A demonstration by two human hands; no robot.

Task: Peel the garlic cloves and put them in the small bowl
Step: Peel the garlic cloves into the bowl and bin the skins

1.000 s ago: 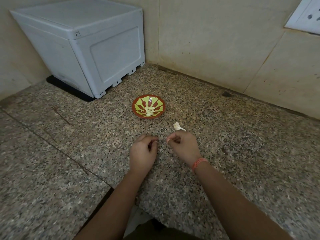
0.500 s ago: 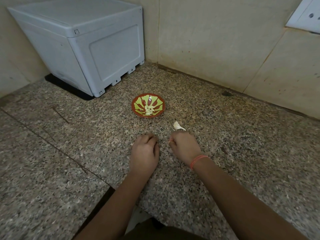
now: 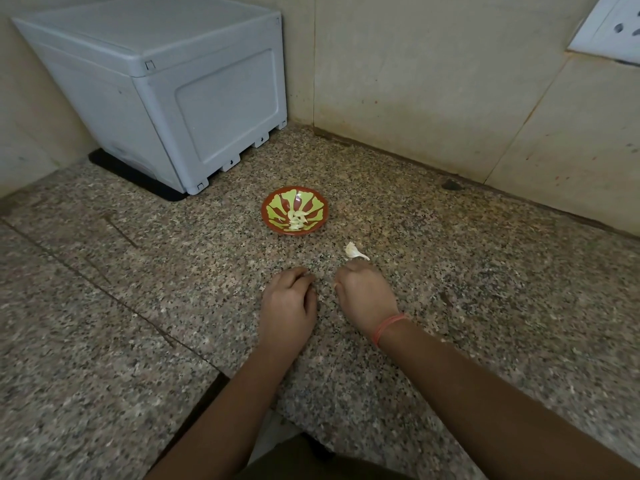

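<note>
Head view of garlic peeling on a speckled granite counter (image 3: pixel 485 271). The small bowl (image 3: pixel 313 211), red-brown with a green pattern, stood on the counter beyond both hands, and pale peeled garlic cloves (image 3: pixel 297 220) lay together in its bottom. A white garlic piece (image 3: pixel 353 251), clove or skin not distinguishable, lay on the counter between the bowl and the right hand (image 3: pixel 367 296), just beyond that hand's knuckles. The left hand (image 3: pixel 289 306) sat close beside the right, apart from it. Both hands were low over the counter with their backs to the camera and their fingers curled under; whether either hand pinched anything could not be told, as the fingertips were hidden. An orange thread (image 3: pixel 388 327) circled the right wrist. A grey plastic box (image 3: pixel 173 91) stood in the far left corner against the tiled wall (image 3: pixel 415 81), and a white socket plate (image 3: pixel 613 26) showed at the upper right.
</note>
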